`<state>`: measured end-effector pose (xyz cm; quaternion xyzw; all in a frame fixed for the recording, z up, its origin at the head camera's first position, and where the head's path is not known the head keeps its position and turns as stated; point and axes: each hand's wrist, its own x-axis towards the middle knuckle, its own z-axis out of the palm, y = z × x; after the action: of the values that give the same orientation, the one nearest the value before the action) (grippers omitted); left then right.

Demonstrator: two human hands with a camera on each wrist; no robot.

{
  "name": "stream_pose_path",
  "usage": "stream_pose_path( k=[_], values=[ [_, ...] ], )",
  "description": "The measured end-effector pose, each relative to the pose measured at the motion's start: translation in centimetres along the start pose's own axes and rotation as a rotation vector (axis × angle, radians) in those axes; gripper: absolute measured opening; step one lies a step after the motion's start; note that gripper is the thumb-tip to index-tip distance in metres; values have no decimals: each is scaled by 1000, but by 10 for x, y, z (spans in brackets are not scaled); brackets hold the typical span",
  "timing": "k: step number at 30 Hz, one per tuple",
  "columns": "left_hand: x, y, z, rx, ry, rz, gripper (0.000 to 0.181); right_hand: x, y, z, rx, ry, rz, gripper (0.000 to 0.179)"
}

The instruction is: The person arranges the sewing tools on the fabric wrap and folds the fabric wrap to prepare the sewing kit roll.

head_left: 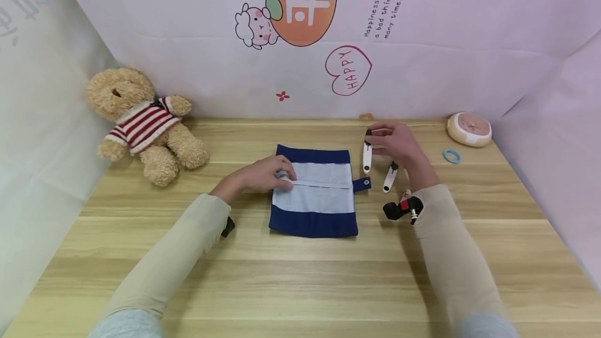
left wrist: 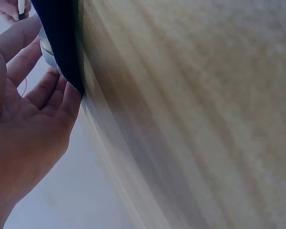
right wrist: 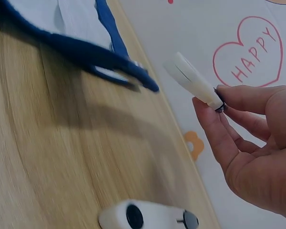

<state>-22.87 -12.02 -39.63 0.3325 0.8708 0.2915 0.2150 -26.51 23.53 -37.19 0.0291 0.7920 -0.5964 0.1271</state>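
A navy-and-pale-grey cloth pouch (head_left: 324,200) lies flat on the table, its snap tab (head_left: 361,184) pointing right. At its left edge my left hand (head_left: 263,173) grips the cloth with thumb and fingers; a small greyish round thing (left wrist: 48,50) shows among these fingers, its kind unclear. Up and right of the pouch, my right hand (head_left: 396,142) pinches a slim white tool (head_left: 368,158) by its black end. In the right wrist view this white tool (right wrist: 193,81) is tilted, off the table. A second, similar white tool (right wrist: 148,214) lies below that hand.
A teddy bear (head_left: 150,124) in a striped sweater leans at the back left. Toward the back right are a pale rounded case (head_left: 469,129) and a blue ring (head_left: 452,156). A printed white cloth (head_left: 211,67) hangs along the table's back edge.
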Motion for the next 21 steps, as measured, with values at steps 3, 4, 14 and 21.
stream_pose_path(
  k=[3,4,14,21],
  values=[
    [0,0,0,-3,-2,-3,20,2,-1,6,7,0,-9,49],
    [0,0,0,-5,-4,-5,20,3,-1,8,9,0,-13,49],
    [0,2,-1,4,-9,14,20,9,-6,29,23,-25,-48,48],
    [0,1,-1,-1,-11,6,19,15,-13,45,14,-59,-72,48]
  ],
)
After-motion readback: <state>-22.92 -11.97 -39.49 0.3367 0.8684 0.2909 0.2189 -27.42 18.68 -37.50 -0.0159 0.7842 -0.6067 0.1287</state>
